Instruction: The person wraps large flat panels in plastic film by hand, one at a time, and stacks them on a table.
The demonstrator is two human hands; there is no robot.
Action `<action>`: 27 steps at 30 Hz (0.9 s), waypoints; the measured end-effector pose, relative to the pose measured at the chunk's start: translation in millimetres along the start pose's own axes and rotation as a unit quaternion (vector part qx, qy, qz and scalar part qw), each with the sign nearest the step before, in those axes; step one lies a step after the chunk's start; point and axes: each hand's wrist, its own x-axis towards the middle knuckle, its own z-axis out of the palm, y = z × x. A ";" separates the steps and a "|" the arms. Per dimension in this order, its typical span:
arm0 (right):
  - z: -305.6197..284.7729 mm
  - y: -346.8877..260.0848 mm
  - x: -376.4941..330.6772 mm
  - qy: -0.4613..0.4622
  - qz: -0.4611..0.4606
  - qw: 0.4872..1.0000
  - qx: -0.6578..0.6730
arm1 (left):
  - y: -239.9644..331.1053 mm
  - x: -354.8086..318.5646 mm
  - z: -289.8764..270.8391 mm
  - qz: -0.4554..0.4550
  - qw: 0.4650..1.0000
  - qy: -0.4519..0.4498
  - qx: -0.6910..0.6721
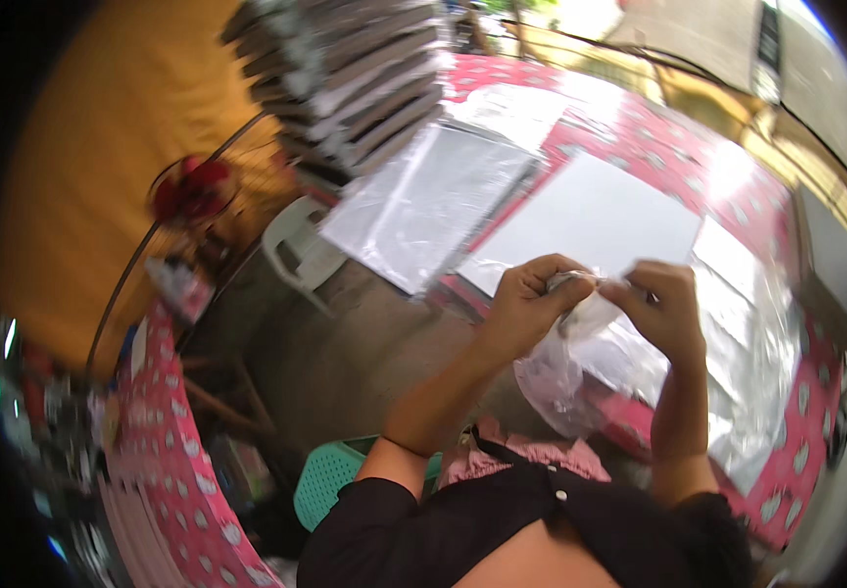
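Pinched tight in both bare hands: thin crumpled clear plastic film (560, 377), at risk of tearing or slipping

Grasping film with left hand (541, 304) and right hand (663, 304), fingertips close together, just right of frame centre. Blurred at the contact; cannot tell whether knot, fold or open edge. Hanging loose below the fingers, toward lower centre right, in front of the near edge of the table under a pink patterned cloth (786, 500).

Main risk, as judged: splitting at the pinch, from pulling too hard on so thin a sheet. Next: slipping free, from slick plastic and a small fingertip hold. Could also catch under the table edge, given so much loose slack.

Near the hands, just above in frame: flat white rectangular panel (600, 216). Likely to get scuffed or nudged by a sudden release of tension. At right of frame: wide wrinkled transparent plastic sheet (751, 392), close to right forearm; could snag on a sweep of the elbow.

Upper centre: plastic-wrapped pale rectangular panel (433, 196), apparently jutting past the table edge; could tip or slide if bumped. Upper left of centre: tall stack of grey-brown flat slabs (355, 78); too blurred to judge steadiness.
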 end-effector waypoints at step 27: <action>305.9 -139.4 60.1 -0.015 -0.108 0.976 0.188 | 106.6 -200.1 -293.7 -0.045 0.926 0.375 -0.006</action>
